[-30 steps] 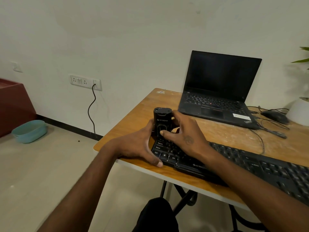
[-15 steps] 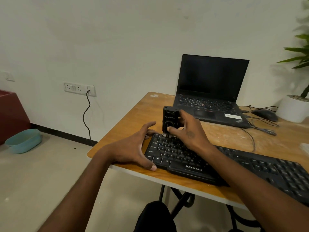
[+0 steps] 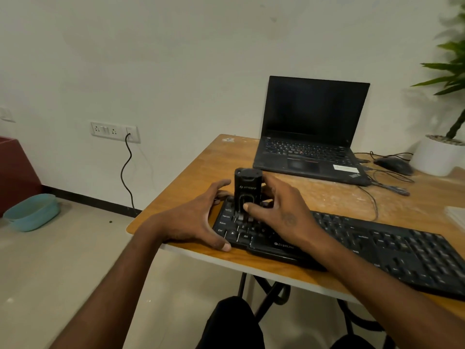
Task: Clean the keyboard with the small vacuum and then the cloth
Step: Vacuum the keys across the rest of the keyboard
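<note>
A black keyboard (image 3: 377,250) lies along the near edge of the wooden table (image 3: 201,162). A small black vacuum (image 3: 247,190) stands upright on the keyboard's far left keys. My right hand (image 3: 276,210) grips the vacuum low down, thumb on its front and fingers behind it. My left hand (image 3: 196,220) holds the keyboard's left end, its thumb on the near corner and its fingers at the far corner. A pale cloth (image 3: 456,217) shows at the right edge of the frame.
An open black laptop (image 3: 312,132) stands behind the keyboard. To its right are a black mouse (image 3: 392,165) with loose cables and a white plant pot (image 3: 437,154). On the floor at left sits a teal tub (image 3: 32,212). A cable hangs from the wall socket (image 3: 115,132).
The vacuum has shifted slightly toward the near side of the left keys with my right hand. My left hand stays at the keyboard's left end. The camera has turned a little left.
</note>
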### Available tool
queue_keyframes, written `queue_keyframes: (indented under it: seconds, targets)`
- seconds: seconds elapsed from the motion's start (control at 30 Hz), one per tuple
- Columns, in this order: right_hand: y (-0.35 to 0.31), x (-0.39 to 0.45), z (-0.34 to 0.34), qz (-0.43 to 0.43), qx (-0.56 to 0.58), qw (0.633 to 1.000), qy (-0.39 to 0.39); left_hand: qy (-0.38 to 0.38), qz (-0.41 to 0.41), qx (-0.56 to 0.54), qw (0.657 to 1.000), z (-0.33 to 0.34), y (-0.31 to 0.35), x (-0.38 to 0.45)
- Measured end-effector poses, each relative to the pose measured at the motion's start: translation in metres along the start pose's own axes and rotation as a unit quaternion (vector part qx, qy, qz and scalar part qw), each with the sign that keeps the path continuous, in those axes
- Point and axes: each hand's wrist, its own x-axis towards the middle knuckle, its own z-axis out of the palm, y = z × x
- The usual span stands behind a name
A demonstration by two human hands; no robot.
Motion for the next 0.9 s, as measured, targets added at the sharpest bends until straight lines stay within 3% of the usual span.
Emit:
queue_keyframes:
  seconds: [0.2, 0.53, 0.77, 0.9]
  targets:
    - [0.018, 0.024, -0.006, 0.024, -0.019, 0.999, 0.037, 0.003, -0.008, 0.0, 1.0, 0.001, -0.001, -0.001]
    - [-0.012, -0.041, -0.003, -0.004, 0.055, 0.998, -0.042, 0.007, 0.003, -0.001, 1.0, 0.001, -0.003, 0.0]
    - [0.02, 0.008, -0.021, 0.03, -0.015, 0.999, 0.042, 0.006, -0.013, 0.006, 1.0, 0.001, -0.001, 0.0]
    - [0.021, 0.006, -0.022, 0.035, -0.013, 0.998, 0.048, 0.002, -0.011, 0.003, 1.0, 0.002, -0.001, 0.0]
